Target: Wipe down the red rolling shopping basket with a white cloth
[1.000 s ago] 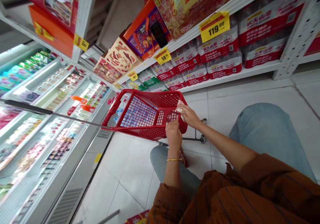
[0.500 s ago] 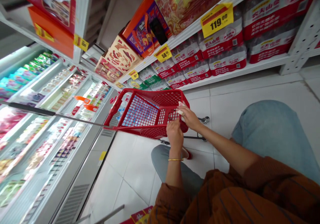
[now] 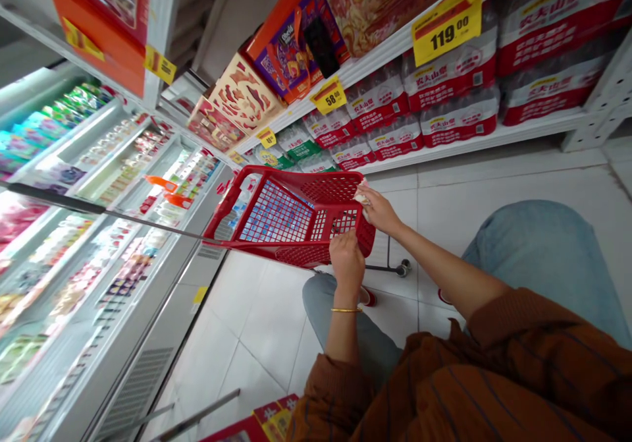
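A red plastic shopping cart (image 3: 291, 254) with lattice walls stands before my knees on small wheels. My left hand (image 3: 347, 261), with a gold bangle at the wrist, is closed around the near rim of the cart. In my right hand (image 3: 379, 211) is a whitish cloth (image 3: 363, 197), bunched and pressed against the cart's end rim. The cloth is small and partly hidden by my fingers. Through the lattice of the cart, bluish packs show, and I cannot tell whether they lie inside or behind it.
Shelves on the far side hold water bottle packs (image 3: 459, 93), an orange gift box (image 3: 296, 40) and yellow price tags (image 3: 447, 28). A lit refrigerated case (image 3: 99, 244) runs along the left. A thin rod with a dark grip (image 3: 54, 198) meets the cart's left corner. Red-and-yellow boxes (image 3: 266, 422) sit at the bottom.
My right hand has moved slightly right and up along the cart's end with the cloth. The left hand has shifted a little down the near rim. The view has tilted slightly.
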Motion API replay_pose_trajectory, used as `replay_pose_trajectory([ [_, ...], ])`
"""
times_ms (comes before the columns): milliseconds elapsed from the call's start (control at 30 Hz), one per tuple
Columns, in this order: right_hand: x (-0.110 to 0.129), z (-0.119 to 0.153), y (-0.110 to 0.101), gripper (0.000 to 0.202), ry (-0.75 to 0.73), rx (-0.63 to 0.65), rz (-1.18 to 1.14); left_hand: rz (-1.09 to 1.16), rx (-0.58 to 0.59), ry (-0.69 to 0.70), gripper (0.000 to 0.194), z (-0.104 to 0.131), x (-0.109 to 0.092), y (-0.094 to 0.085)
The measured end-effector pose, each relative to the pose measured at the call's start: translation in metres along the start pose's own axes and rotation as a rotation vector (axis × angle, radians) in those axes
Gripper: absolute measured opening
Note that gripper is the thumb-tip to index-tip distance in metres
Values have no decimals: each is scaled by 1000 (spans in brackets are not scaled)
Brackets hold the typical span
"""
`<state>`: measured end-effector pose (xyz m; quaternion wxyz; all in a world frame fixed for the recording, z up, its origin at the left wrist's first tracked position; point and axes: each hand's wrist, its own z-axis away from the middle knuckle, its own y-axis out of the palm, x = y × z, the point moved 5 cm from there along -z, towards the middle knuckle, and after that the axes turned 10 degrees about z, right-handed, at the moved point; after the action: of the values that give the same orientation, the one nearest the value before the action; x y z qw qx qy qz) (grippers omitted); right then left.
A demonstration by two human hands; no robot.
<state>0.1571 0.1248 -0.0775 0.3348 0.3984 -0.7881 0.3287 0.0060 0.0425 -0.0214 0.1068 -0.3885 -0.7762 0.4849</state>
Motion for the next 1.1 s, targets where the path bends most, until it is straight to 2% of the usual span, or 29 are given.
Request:
replay_pose_trajectory([
  [233, 39, 49, 4, 30, 102, -25, -123, -20, 126, 3, 51, -13, -6, 2],
  [400, 54, 76, 13, 41, 128, -141, -153, -53, 162, -6, 49, -13, -3, 9],
  [633, 35, 103, 38, 53, 113, -165, -51, -102, 83, 44, 47, -7, 2, 10],
  [767, 32, 106, 45, 56, 80, -176, -21, -94, 115, -5, 47, -8, 2, 9],
  [900, 24, 115, 51, 56, 125, -159, -17, -114, 141, -25, 48, -8, 1, 10],
  [1100, 1, 142, 64, 62, 210, -91, -90, -255, 26, 33, 48, 3, -4, 16],
])
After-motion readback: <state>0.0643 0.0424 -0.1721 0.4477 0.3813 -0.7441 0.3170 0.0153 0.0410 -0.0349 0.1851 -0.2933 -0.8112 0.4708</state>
